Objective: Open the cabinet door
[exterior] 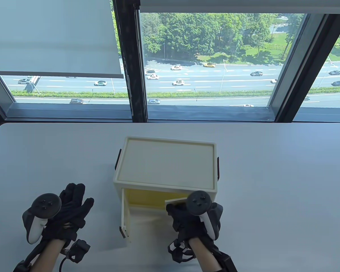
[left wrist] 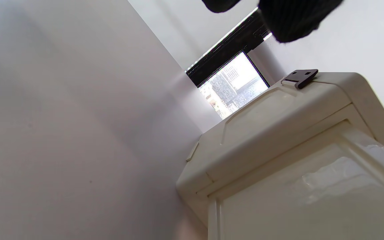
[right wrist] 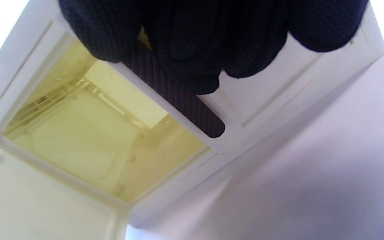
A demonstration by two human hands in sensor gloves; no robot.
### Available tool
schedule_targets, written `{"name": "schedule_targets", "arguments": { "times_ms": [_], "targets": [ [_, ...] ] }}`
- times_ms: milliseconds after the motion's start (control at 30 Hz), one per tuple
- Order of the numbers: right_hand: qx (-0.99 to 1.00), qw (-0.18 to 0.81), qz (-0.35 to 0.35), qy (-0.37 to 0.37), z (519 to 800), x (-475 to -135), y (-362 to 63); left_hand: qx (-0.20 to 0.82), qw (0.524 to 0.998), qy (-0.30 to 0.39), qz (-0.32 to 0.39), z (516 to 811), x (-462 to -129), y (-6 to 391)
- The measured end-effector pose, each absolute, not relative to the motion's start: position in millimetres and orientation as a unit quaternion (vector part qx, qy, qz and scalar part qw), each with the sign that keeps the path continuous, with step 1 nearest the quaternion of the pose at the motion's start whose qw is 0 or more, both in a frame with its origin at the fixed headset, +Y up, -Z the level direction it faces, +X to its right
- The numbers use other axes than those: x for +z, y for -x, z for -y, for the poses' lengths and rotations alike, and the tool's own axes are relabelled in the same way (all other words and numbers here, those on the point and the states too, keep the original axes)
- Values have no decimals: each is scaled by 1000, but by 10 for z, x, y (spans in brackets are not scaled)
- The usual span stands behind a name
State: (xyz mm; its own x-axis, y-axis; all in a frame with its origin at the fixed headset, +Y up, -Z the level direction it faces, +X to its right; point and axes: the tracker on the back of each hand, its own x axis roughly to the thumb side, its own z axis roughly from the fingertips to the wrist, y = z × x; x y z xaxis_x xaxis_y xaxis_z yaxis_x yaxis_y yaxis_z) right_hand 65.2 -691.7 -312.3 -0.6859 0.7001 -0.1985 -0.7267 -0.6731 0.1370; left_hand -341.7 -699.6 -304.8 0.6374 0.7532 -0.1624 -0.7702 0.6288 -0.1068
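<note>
Table view: the cream cabinet point(exterior: 165, 167) sits mid-surface point(exterior: 272, 170), its long axis running left to right, its front facing you at the near edge. It has double doors. The left door point(exterior: 126, 216) stands swung out toward you, hinged at the cabinet's left side, showing the yellow interior point(exterior: 144, 199). The right door point(exterior: 174, 201) is only part open, its free edge angled out from the front.

Your right hand point(exterior: 192, 218) is at that right door. Right wrist view: the gloved fingers point(right wrist: 185, 50) curl over the door's dark handle strip point(right wrist: 192, 106) and grip it, with the yellow interior to the left of it.

Your left hand point(exterior: 65, 212) lies well to the left of the cabinet, apart from it, fingers spread and holding nothing. Left wrist view: only fingertips point(left wrist: 295, 20) show at the top edge, with the cabinet's left side wall and a dark clip point(left wrist: 300, 77) on it.

Beyond the surface, a window point(exterior: 209, 65) looks onto a road with cars.
</note>
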Motion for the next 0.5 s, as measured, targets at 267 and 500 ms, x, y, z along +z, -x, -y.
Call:
{"name": "schedule_targets", "arguments": {
  "times_ms": [267,500],
  "targets": [
    [900,401,-163,-54,6955,-3103,-920,423,900,88,-59,6999,-3046,3421],
    [901,375,-153,-157,6939,-3023,-1176,421,900,93,-61,7012,-3047,3416]
  ]
}}
